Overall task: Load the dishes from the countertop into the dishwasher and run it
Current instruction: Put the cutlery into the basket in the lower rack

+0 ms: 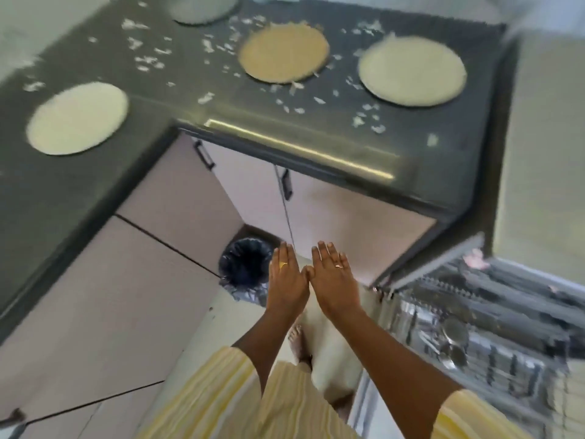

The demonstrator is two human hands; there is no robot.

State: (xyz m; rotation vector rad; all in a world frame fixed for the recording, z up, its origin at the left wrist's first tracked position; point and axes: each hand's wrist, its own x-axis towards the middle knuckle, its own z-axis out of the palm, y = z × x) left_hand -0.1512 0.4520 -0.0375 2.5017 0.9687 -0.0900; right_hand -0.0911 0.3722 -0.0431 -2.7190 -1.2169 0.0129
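- Kitchen floor [231, 315] shows pale under the viewer, and motion blur softens every edge.
- Yellow-striped sleeves [221, 391] fill the bottom of the view and are cut off by its border.
- The left hand [286, 277] and right hand [332, 274] reach forward side by side, backs up. The fingers are straight and close together and the thumbs touch each other. Both hands are empty, and each wears a ring.
- The dishwasher rack [506, 312] stands pulled out at the lower right, just beside the right forearm. Metal pieces lie in it, too smeared to name, and its right side runs out of view.
- A bin [247, 267] with a dark liner sits on the floor in the cabinet corner, partly hidden behind the left hand.
- Pale cabinet doors [332, 210] with black handles stand under the counter.
- The dark grey countertop [79, 191] wraps round the corner, strewn with white flecks I cannot identify.
- Three round dishes lie on it, well apart: a left pale plate [77, 118], a tan plate [283, 52] and a right pale plate [411, 71].
- A far round dish [202, 7] is cut off at the top edge.
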